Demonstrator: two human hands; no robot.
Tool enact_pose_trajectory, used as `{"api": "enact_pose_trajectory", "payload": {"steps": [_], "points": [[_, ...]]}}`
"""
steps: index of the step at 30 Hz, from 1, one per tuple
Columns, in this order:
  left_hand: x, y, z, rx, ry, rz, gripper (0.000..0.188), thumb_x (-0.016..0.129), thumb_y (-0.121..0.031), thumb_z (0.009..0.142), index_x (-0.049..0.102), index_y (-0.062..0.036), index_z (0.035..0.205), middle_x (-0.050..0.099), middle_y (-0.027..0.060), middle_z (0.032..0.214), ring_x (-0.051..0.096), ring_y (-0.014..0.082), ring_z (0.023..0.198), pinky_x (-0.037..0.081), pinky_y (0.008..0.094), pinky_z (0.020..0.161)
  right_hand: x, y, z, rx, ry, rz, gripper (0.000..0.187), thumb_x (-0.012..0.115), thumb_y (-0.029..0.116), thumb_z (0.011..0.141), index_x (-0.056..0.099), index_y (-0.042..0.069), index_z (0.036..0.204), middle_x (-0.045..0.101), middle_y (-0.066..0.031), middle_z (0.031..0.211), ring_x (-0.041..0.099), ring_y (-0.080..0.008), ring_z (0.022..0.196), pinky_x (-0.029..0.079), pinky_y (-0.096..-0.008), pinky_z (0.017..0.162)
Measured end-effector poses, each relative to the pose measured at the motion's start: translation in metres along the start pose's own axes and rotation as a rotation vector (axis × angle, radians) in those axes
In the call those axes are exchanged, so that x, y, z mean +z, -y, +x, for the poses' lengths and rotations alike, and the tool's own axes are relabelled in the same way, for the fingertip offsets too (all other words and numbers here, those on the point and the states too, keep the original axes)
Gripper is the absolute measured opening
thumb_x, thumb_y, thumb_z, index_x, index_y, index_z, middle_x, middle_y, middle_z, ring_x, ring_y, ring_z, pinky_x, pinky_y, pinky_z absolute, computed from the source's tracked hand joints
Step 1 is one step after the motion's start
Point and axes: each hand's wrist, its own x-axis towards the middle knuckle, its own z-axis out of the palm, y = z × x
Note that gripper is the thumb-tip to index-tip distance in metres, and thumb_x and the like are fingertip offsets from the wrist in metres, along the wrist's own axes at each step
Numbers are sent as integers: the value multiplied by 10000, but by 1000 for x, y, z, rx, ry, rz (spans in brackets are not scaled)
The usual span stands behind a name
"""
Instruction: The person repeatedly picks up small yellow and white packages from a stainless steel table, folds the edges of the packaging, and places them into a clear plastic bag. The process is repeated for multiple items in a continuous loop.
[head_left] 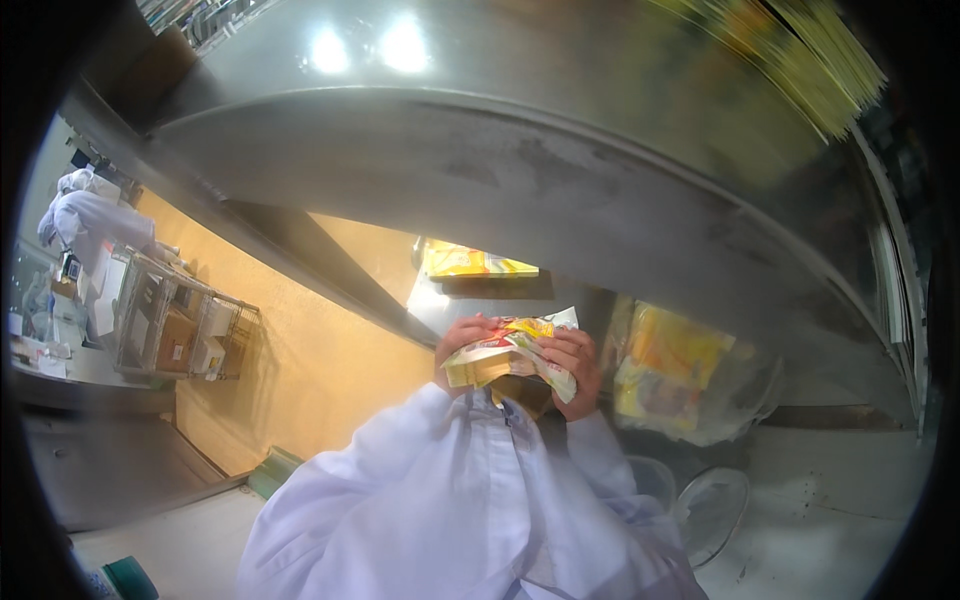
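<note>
Close in front of my chest I hold a crinkled plastic packaging bag [510,350], printed white, yellow and red. My left hand [462,343] is closed on its left side, and my right hand [577,368] grips its right side. The bag's lower edge looks yellowish, and what is inside cannot be made out. Beyond my hands, a stack of yellow printed packets [475,262] lies on a shelf under the steel table edge. To the right of my right hand sits a clear plastic bag [680,375] with yellow printed packaging in it.
A broad steel table [480,150] spans the view ahead, with a pile of yellow sheets [815,65] at its far right. Right of my body stands a clear round container [712,510]. A wire cart [185,325] with boxes and a person in white [95,215] are at left.
</note>
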Motion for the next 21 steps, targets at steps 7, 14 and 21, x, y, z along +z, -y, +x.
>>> {"api": "enact_pose_trajectory", "payload": {"steps": [7, 14, 21], "points": [[-3, 8, -30, -25, 21, -39, 344, 802, -153, 677, 592, -102, 945, 633, 117, 1046, 588, 328, 1121, 182, 559, 1127, -5, -4, -48, 408, 70, 54, 482, 840, 162, 617, 623, 94, 1041, 478, -147, 1275, 473, -328, 1155, 389, -439, 995], [-5, -15, -26, -76, 86, 108, 336, 791, -84, 652, 669, -114, 964, 542, 76, 1061, 556, 300, 1131, 235, 520, 1138, -5, 2, -44, 288, 63, 16, 390, 833, 153, 601, 691, 130, 964, 546, -131, 1208, 451, -341, 1177, 367, -445, 1006], [-11, -17, -30, -91, 99, 124, 366, 794, -66, 638, 677, -115, 981, 528, 84, 1092, 530, 300, 1144, 413, 443, 1024, -20, 14, -24, 325, 323, 107, 375, 814, 119, 605, 708, 167, 962, 616, -41, 1107, 459, -327, 1181, 297, -474, 1052]]}}
